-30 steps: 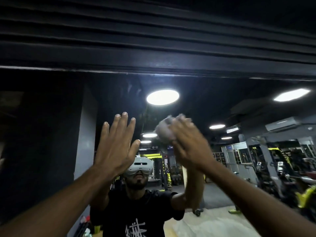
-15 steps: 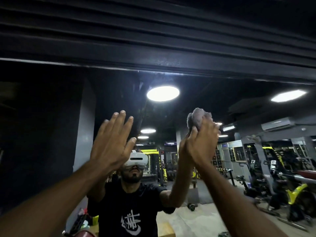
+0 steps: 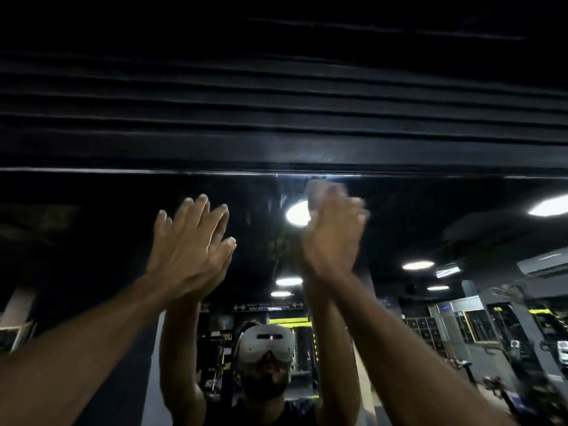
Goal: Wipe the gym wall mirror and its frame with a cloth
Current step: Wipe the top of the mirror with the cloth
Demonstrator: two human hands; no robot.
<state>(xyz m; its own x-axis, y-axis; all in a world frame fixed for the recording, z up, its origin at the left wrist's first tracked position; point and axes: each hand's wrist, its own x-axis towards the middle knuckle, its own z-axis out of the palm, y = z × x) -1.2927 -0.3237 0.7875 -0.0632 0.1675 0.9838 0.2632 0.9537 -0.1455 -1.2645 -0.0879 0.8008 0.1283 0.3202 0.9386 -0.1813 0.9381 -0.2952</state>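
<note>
Gym wall, top of the mirror [image 3: 92, 229]: my right hand [image 3: 333, 238] bunches the cloth [image 3: 321, 192] in curled fingers and holds it against the mirror's upper edge, just under the black frame [image 3: 276, 149]. My left hand [image 3: 190, 250] lies flat on the mirror, fingers straight and slightly spread, holding nothing. The cloth hand is blurred, so I cannot tell how each finger sits. As I judge it, the step in hand is the top strip of mirror and the frame's lower edge. To do it well, I should press the wad firmly, run it level along the seam in overlapping passes, then lift it onto the frame's ridges. My braced palm may leave prints, so that patch needs a wipe afterwards. The ceiling light [image 3: 295, 215] reflected beside the cloth should show any streaks.
</note>
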